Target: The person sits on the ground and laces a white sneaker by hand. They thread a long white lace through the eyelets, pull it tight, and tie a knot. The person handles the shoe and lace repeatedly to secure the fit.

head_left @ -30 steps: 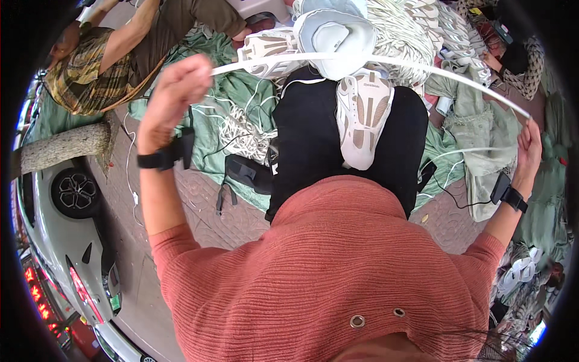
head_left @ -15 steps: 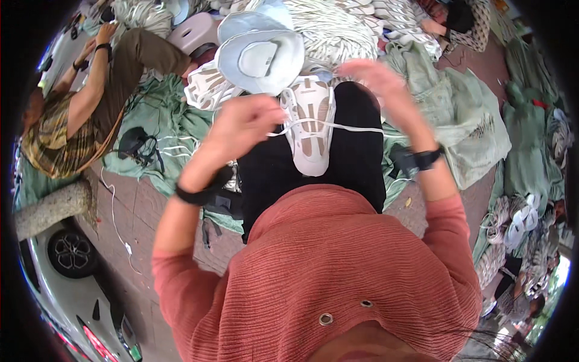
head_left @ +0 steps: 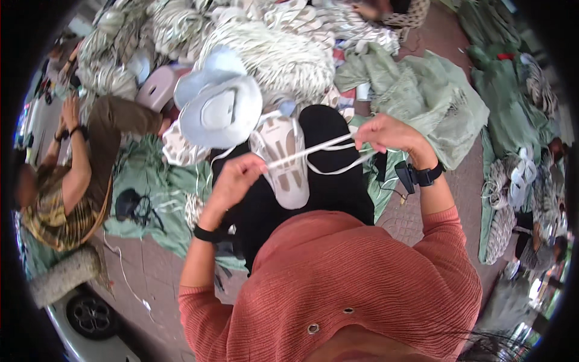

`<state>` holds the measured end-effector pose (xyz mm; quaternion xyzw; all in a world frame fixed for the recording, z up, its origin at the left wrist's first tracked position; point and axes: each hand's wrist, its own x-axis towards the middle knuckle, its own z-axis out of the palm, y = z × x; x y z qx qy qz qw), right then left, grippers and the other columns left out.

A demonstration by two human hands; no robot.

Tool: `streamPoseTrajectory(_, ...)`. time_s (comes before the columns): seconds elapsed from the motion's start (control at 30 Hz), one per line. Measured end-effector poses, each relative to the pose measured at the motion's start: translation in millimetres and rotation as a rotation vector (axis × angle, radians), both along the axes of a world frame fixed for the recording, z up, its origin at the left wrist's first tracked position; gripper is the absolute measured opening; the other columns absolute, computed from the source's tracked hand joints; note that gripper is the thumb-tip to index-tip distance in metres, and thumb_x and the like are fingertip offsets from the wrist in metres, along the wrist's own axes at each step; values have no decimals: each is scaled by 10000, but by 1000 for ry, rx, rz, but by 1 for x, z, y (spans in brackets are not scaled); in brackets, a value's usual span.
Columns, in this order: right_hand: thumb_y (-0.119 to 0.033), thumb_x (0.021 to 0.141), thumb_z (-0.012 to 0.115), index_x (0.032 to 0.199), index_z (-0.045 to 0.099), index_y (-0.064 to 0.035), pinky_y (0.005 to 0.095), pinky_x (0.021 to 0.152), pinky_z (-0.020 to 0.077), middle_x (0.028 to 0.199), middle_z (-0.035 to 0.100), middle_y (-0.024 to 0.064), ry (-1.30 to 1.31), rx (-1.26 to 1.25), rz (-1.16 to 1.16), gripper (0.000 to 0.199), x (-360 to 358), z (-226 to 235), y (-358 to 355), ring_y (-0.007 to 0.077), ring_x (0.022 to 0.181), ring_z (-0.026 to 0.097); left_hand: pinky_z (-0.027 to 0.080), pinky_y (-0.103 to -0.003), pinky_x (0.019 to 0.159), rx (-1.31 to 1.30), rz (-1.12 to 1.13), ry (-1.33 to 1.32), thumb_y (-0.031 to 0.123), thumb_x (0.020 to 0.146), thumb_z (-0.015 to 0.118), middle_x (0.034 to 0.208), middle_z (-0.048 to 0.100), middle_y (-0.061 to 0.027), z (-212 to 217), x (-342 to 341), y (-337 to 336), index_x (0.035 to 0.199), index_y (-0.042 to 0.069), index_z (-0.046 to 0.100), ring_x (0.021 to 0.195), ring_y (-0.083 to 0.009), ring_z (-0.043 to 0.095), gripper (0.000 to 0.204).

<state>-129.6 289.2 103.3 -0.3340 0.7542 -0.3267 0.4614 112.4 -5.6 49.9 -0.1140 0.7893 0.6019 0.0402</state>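
Note:
A flat white and beige shoe upper (head_left: 289, 187) lies on my black-trousered lap, its narrow end pointing toward me. Above it a white shoelace (head_left: 316, 147) is pulled taut between my two hands. One end is pinched in the fingertips of my left hand (head_left: 236, 181), just left of the upper. My right hand (head_left: 392, 134) grips the lace beyond my right knee, and a loose loop of it hangs below. Touching the far end of the upper is a pale blue brimmed hat (head_left: 247, 99), or something hat-shaped. How the lace passes through the upper is partly hidden.
Large heaps of white laces (head_left: 271, 57) fill the far side. Another white upper (head_left: 181, 145) sits beyond my left knee. A pink stool (head_left: 158, 87) stands behind it. Green sheets (head_left: 154, 181) cover the ground at left. A person (head_left: 66, 181) sits there, and a car wheel (head_left: 91, 315) shows lower left.
My hands have come from a blurred, raised position to holding the lace tight across the upper. The whole view has shifted, with the scene's far part now showing more lace heaps.

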Motion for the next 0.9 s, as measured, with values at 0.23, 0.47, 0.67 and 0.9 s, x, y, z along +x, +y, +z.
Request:
streamPoseTrajectory(0.23, -157, 853, 674, 1158, 603, -43, 372, 937, 459, 1071, 652, 130, 679, -490, -40, 333, 34, -40, -36, 311, 1078, 590, 406, -278, 546, -214, -56, 54, 183, 919, 632, 628, 516, -75, -11, -51, 63, 907, 4, 621, 578, -89, 445, 180)
streamPoseTrajectory(0.47, -137, 928, 584, 1010, 629, -21, 278, 629, 486, 767, 658, 66, 92, -553, -177, 149, 89, -93, -100, 127, 700, 623, 417, -229, 593, 144, -1, -17, 52, 970, 478, 741, 546, -1, -15, -38, 44, 1090, 33, 539, 645, -76, 484, 136)
streamPoseTrajectory(0.67, -76, 869, 638, 874, 677, -7, 256, 694, 500, 789, 673, 20, 35, -574, -48, 79, 83, -103, -92, 78, 750, 602, 442, -244, 595, 163, 50, 107, 15, 964, 445, 747, 559, -42, -45, -21, 47, 1118, 53, 384, 645, -101, 515, 170)
streamPoseTrajectory(0.9, -42, 827, 677, 895, 677, -16, 275, 687, 494, 823, 667, 51, 225, -566, -120, 73, 87, -108, -84, 143, 747, 630, 460, -385, 691, -515, 255, 172, 125, 871, 623, 964, 568, -153, -24, 17, 65, 1117, 28, 473, 828, -268, 552, 304)
